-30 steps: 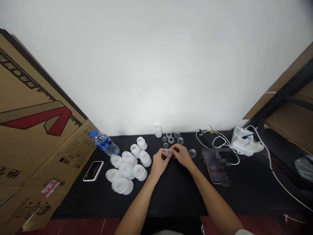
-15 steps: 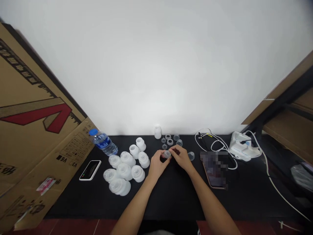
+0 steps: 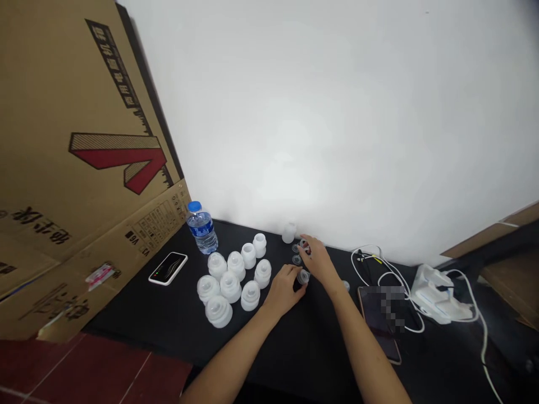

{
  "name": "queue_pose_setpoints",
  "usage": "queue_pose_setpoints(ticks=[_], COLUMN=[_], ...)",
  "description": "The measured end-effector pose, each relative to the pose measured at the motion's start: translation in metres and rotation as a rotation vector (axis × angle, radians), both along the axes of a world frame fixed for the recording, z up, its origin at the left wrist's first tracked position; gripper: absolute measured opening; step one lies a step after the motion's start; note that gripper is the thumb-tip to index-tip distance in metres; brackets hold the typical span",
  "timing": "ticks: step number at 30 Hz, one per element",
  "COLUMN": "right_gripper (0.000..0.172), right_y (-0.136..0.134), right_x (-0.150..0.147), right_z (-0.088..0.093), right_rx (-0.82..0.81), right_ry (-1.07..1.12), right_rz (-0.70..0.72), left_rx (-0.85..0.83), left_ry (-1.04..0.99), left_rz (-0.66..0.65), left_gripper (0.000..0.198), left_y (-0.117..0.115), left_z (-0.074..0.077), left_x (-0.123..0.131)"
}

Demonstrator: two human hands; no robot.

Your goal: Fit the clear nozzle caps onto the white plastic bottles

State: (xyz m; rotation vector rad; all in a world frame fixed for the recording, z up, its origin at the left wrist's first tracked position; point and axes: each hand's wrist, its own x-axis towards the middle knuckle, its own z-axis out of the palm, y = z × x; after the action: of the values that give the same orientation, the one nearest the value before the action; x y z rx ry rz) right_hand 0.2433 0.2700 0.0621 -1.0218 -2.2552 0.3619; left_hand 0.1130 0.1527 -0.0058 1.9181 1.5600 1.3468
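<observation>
My left hand (image 3: 283, 289) pinches a small clear plastic bottle teat part (image 3: 303, 276) between thumb and fingers, just above the black table. Farther back, my right hand (image 3: 316, 259) has its thumb and index finger closed around a clear plastic ring (image 3: 304, 243). Two small clear teats (image 3: 296, 259) lie close to its fingertips. Behind them, against the wall, is a white bottle (image 3: 289, 232). Left of my hands stand several small white baby bottles, some with clear caps (image 3: 219, 312) and two with open necks (image 3: 248, 255). My right forearm hides most of the loose clear caps (image 3: 346, 285).
A water bottle (image 3: 202, 229) with a blue cap and a white-framed phone (image 3: 168, 268) are at the left, beside a large cardboard box (image 3: 105, 224). To the right are another phone (image 3: 374, 314), white cables (image 3: 383, 275) and a white power strip (image 3: 438, 294).
My view has turned, with the scene tilting. My right hand has left the part in my left hand and moved back to the loose rings. The left hand keeps its part.
</observation>
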Motion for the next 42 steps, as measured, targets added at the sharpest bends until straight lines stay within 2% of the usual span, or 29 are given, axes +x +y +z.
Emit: queue_pose_setpoints(ticks=[3,6,8,10,13,16,20,25,29,33,36,39,42], right_gripper=[0.04,0.025,0.017,0.021,0.037,0.05,0.054,0.057,0.065,0.042,0.029,0.022,0.027], right_y=[0.028,0.045,0.048,0.044,0.023,-0.006,-0.035,-0.051,-0.058,-0.056,-0.052,-0.052,-0.056], right_x=[-0.032,-0.058,-0.065,-0.057,-0.022,0.022,0.049,0.043,0.043,0.053,0.064,0.074,0.077], right_z=[0.004,0.005,0.006,0.008,0.008,0.0,-0.02,-0.036,-0.039,-0.04,-0.037,-0.031,-0.028], right_rx=[0.05,0.057,0.055,0.059,0.044,-0.102,-0.402,-0.655,-0.623,-0.558,-0.538,-0.615,-0.764], right_ry=[-0.132,-0.11,-0.07,-0.039,0.063,0.341,0.519,0.542,0.458,0.384,0.355,0.329,0.342], right_rz=[-0.127,-0.161,-0.158,-0.17,-0.243,-0.317,-0.256,0.001,0.061,0.046,0.052,0.109,0.192], left_rx=[0.003,0.018,0.027,0.031,0.037,0.065,0.158,0.174,0.144,0.128,0.11,0.071,0.04], left_ry=[0.023,0.039,0.04,0.029,0.008,0.015,0.048,0.169,0.239,0.245,0.212,0.218,0.204], left_rz=[0.005,0.022,0.042,0.064,0.08,0.078,0.125,0.199,0.2,0.12,0.087,0.034,0.016], left_gripper=[0.043,0.043,0.042,0.041,0.041,0.038,0.035,0.036,0.04,0.045,0.067,0.085,0.073], left_y=[0.001,0.003,0.004,0.004,0.002,-0.001,-0.004,-0.005,-0.004,-0.004,-0.004,-0.003,0.0], left_z=[-0.003,-0.006,-0.007,-0.007,-0.003,0.003,0.006,0.002,0.0,0.002,0.004,0.004,-0.002], left_x=[0.0,0.0,0.0,-0.001,-0.002,-0.001,0.001,0.001,0.0,0.001,0.001,0.0,-0.004])
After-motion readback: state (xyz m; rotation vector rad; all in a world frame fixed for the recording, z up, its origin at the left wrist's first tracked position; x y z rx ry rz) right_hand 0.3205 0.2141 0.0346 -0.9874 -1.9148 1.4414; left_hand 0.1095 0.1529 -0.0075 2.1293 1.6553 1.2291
